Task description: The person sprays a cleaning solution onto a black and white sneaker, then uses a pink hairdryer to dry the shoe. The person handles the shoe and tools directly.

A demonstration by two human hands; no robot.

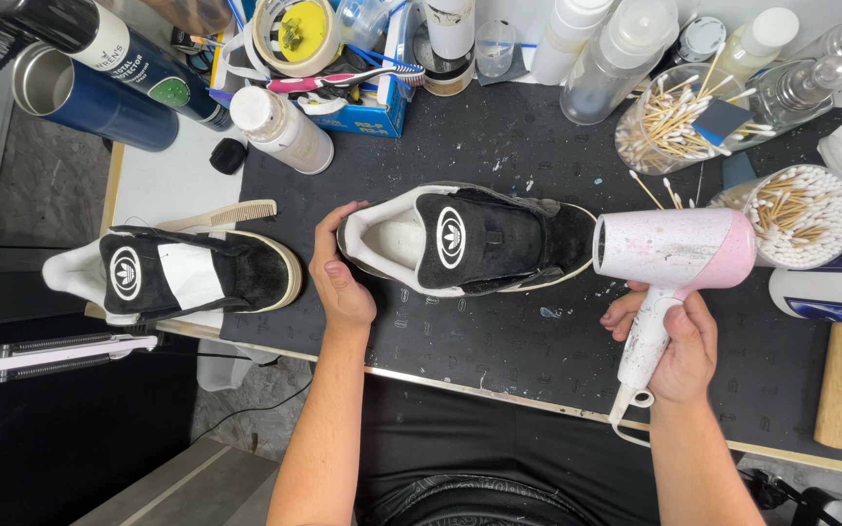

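My left hand (341,282) grips the black shoe's (470,239) heel mid-table (499,341); right hand (679,346) holds the pink hairdryer (674,253) at its toe. Cotton swab jars (801,214) crowd right, second shoe (172,273) left.

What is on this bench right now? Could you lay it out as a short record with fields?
Left hand: grips the heel of a black suede shoe lying on the dark mat
Right hand: holds a pink and white hair dryer, nozzle at the shoe's toe
Second shoe: further left, untouched, partly off the mat
Near it: a comb
Right side: cotton swab tubs
Back edge: bottles and spray cans
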